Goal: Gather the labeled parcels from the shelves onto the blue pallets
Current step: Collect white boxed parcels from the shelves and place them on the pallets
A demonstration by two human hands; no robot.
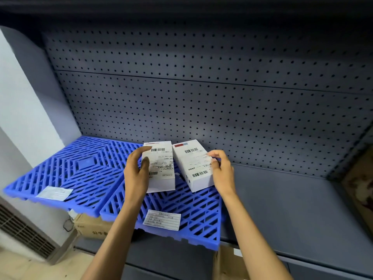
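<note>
Two white labeled parcels lie side by side on the right blue pallet [193,211]. My left hand [137,170] grips the left parcel [162,168] along its left edge, thumb on the barcode label. My right hand [221,168] holds the right parcel [194,164] at its right edge; this box is turned slightly to the left. A second blue pallet [66,168] lies to the left, touching the first, with nothing on it but a paper tag. Both pallets rest on a grey shelf [292,209].
A grey pegboard back wall [201,87] rises right behind the parcels. Paper tags are stuck to each pallet's front. Cardboard boxes [90,227] sit below the shelf. A white wall and a vent grille stand at the left, and a brown patterned item [361,186] at the far right.
</note>
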